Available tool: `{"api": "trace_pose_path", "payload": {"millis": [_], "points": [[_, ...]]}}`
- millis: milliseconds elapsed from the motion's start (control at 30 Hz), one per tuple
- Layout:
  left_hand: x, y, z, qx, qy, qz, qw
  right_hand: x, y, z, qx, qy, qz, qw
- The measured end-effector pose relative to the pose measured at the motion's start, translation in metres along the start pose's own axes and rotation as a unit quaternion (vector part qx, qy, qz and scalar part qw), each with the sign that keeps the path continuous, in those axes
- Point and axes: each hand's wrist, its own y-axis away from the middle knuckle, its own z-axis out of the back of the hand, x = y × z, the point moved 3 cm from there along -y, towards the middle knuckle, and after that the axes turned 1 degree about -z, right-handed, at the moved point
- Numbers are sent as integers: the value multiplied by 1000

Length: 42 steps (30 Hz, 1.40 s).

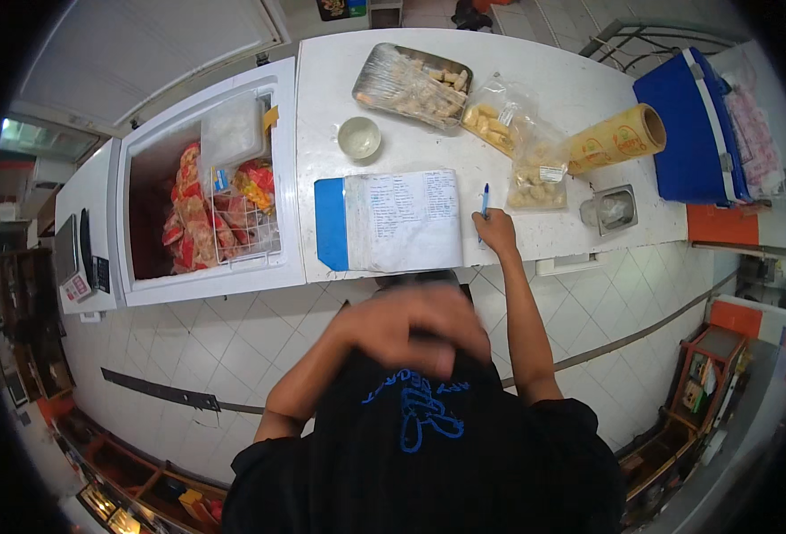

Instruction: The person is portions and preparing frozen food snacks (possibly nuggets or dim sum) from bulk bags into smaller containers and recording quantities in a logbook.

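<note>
My right hand [494, 228] holds a blue pen [486, 193] upright over the white freezer top, just right of a notebook. The open notebook [400, 240] bears handwriting and lies on a blue-ended folder or board [331, 223]. My left hand [420, 327] is raised in front of my chest, nearer the camera and blurred. Its fingers look partly bent, and nothing shows in it. Beyond the notebook stands a small round bowl [359, 139]. Clear plastic bags of pale food [536, 190] lie to the right, past the pen.
A metal tray of food under plastic film [413, 87] lies at the back. A roll of cling film [616, 139], a small metal container [616, 210] and a blue cool box [687, 127] are at the right. At the left, an open chest freezer [126, 220] holds red bags and a wire basket [249, 233].
</note>
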Motion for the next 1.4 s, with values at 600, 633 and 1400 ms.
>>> {"api": "trace_pose_path", "payload": {"millis": [600, 633, 1400], "points": [[-172, -22, -41, -354, -155, -375, 843, -12, 0, -10, -81, 10, 110, 991], [-172, -26, -41, -325, -184, -470, 800, -33, -6, -14, -121, 50, 147, 980], [-172, -29, -35, -375, -112, -327, 860, 31, 12, 35, -59, 22, 92, 994]]}}
